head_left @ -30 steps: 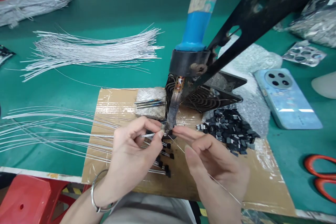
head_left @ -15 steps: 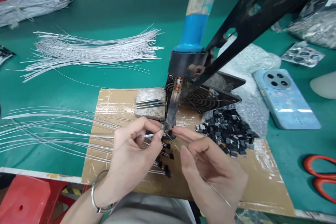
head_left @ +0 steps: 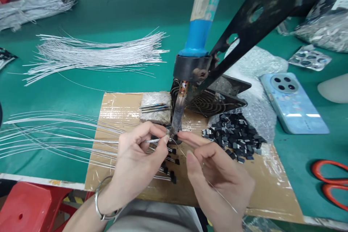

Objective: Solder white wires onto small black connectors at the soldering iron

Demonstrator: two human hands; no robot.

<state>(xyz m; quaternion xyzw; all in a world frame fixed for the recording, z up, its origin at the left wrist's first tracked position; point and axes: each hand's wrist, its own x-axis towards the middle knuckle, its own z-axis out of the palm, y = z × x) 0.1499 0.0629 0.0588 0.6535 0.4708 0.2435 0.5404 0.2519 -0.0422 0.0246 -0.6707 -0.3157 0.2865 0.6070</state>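
Note:
My left hand (head_left: 143,152) pinches thin white wires (head_left: 108,140) just under the tip of a soldering iron (head_left: 178,116). The wires trail off to the left. Between thumb and fingers, my right hand (head_left: 217,174) grips a strand of solder wire (head_left: 221,195), whose end reaches the iron's tip. The iron has a blue handle and is clamped in a black metal bracket (head_left: 252,18), tip down. Fingertips hide most of the joint at the tip. Below my left hand lie wires ending in small black connectors (head_left: 172,177).
Cardboard (head_left: 119,105) covers the work spot. A heap of black connectors (head_left: 236,137) lies right of my hands, near a phone (head_left: 295,103) and red-handled scissors (head_left: 330,181). Behind stand a black fan (head_left: 217,101) and a pad with metal rods (head_left: 154,116). A white wire bundle (head_left: 103,52) lies back left.
Both hands keep nearly the same pose at the iron's tip. The view has shifted slightly, so the things at the right appear a little further left.

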